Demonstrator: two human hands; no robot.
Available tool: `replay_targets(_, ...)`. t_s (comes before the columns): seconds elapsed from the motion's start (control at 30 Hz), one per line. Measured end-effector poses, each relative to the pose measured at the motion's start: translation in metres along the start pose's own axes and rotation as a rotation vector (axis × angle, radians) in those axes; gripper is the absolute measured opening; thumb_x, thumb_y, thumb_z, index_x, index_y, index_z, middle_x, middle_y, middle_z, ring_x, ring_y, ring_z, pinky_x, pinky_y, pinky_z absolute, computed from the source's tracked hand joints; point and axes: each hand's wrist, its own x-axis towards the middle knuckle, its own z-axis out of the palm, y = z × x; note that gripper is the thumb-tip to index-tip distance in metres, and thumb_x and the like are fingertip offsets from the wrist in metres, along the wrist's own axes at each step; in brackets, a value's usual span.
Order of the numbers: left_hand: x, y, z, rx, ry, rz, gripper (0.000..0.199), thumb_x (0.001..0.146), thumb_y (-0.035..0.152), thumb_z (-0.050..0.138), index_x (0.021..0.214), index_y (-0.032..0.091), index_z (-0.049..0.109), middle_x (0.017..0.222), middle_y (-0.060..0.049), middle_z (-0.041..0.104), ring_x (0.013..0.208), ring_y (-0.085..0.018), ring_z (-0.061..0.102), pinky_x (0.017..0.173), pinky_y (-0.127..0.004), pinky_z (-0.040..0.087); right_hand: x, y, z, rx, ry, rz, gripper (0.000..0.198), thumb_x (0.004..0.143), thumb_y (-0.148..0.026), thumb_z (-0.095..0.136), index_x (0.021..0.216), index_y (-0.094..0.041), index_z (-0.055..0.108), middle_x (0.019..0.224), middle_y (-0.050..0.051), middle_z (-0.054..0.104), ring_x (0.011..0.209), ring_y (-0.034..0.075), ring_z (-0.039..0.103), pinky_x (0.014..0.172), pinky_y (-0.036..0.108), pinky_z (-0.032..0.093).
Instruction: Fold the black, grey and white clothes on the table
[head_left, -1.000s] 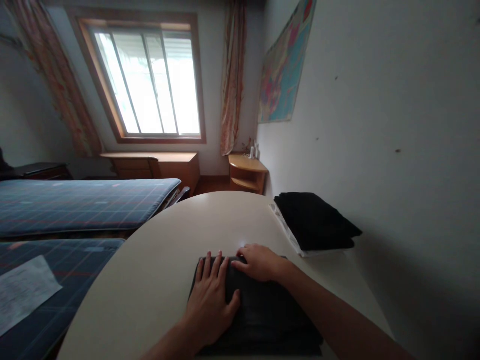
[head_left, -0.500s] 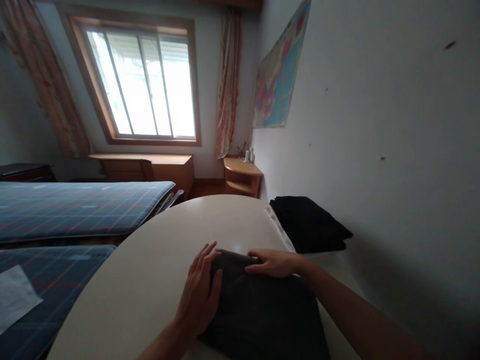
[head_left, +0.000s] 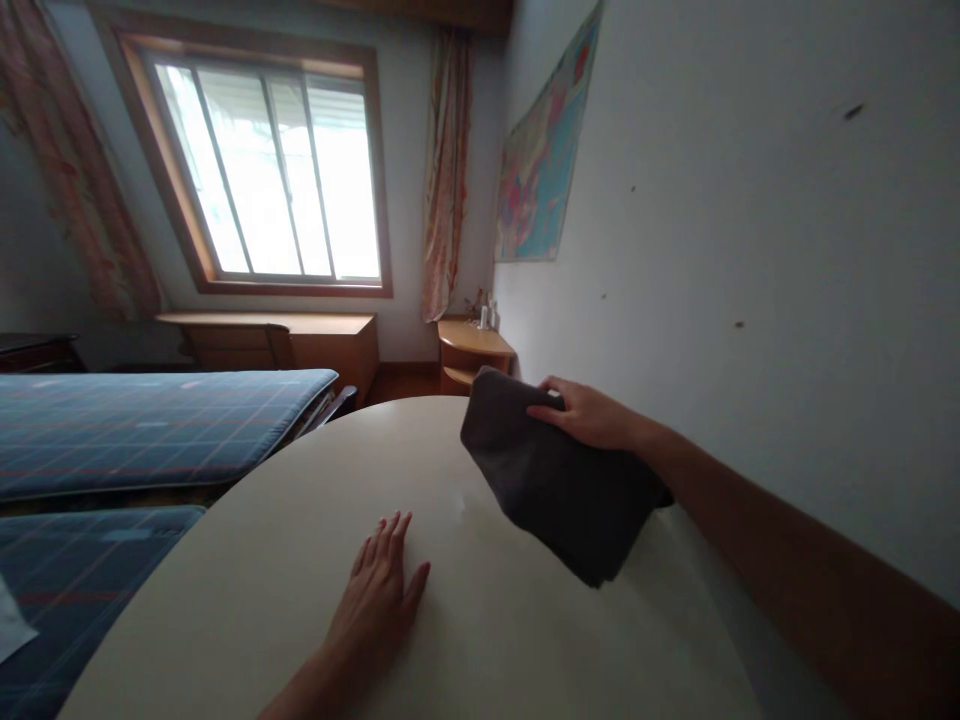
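Observation:
My right hand [head_left: 589,412] grips the far edge of a folded dark grey cloth [head_left: 555,470], thumb on the near face. The cloth hangs tilted over the right side of the round cream table [head_left: 315,560], near the wall. It covers nearly all of the black folded cloth behind it; only a small dark corner shows at its right. On the bare tabletop, left of the grey cloth, my left hand [head_left: 384,585] lies palm down with the thumb apart and nothing in it.
Two beds with blue checked mattresses [head_left: 150,430] stand to the left, one bearing a white paper [head_left: 11,625]. The white wall [head_left: 750,220] bounds the right side. Beyond the table are a small corner shelf [head_left: 472,338] and a wooden desk [head_left: 330,335] under the window.
My right hand has lifted the grey cloth off the table and carried it forward and right, in front of the black cloth. My left hand has let go and dropped slightly onto the tabletop.

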Motion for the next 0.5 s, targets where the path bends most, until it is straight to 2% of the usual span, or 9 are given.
replay_targets(0.17, -0.001, -0.002, 0.000, 0.006, -0.024, 0.007, 0.060, 0.099, 0.045, 0.035, 0.152, 0.019, 0.027, 0.153, -0.014, 0.042, 0.147, -0.029, 0.029, 0.118, -0.051, 0.028, 0.022, 0.026, -0.064, 0.036, 0.204, 0.184, 0.043, 0.087, -0.055, 0.062, 0.107, -0.017, 0.064, 0.094, 0.010, 0.072, 0.077, 0.021, 0.067, 0.071, 0.033, 0.054)
replay_targets(0.27, 0.000, 0.000, -0.003, 0.010, -0.059, -0.007, 0.061, 0.098, 0.045, 0.035, 0.152, 0.018, 0.028, 0.154, -0.014, 0.041, 0.148, -0.029, 0.027, 0.119, -0.052, 0.027, 0.031, 0.061, -0.084, 0.100, 0.293, 0.331, 0.053, 0.084, -0.060, 0.062, 0.112, -0.015, 0.064, 0.096, 0.014, 0.072, 0.076, 0.024, 0.069, 0.069, 0.036, 0.055)
replay_targets(0.37, 0.000, 0.002, -0.006, 0.006, -0.081, -0.017, 0.061, 0.098, 0.044, 0.035, 0.152, 0.018, 0.028, 0.154, -0.013, 0.041, 0.148, -0.028, 0.027, 0.119, -0.052, 0.027, 0.033, 0.108, -0.072, 0.104, 0.282, 0.445, 0.056, 0.086, -0.059, 0.060, 0.116, -0.012, 0.065, 0.100, 0.018, 0.072, 0.080, 0.027, 0.070, 0.071, 0.038, 0.056)
replay_targets(0.47, 0.001, 0.003, -0.008, 0.016, -0.093, -0.017, 0.060, 0.098, 0.043, 0.035, 0.152, 0.016, 0.030, 0.153, -0.013, 0.043, 0.148, -0.028, 0.028, 0.119, -0.052, 0.028, 0.027, 0.153, -0.035, -0.056, 0.117, 0.521, 0.047, 0.088, -0.053, 0.056, 0.104, -0.011, 0.071, 0.098, 0.018, 0.073, 0.087, 0.029, 0.070, 0.076, 0.040, 0.056)
replay_targets(0.5, 0.001, 0.004, -0.008, 0.025, -0.096, -0.017, 0.060, 0.098, 0.042, 0.035, 0.152, 0.016, 0.030, 0.153, -0.013, 0.043, 0.147, -0.028, 0.028, 0.119, -0.051, 0.028, 0.025, 0.164, -0.022, -0.128, 0.116, 0.515, 0.048, 0.088, -0.054, 0.056, 0.103, -0.012, 0.072, 0.098, 0.019, 0.073, 0.090, 0.030, 0.070, 0.078, 0.040, 0.055)
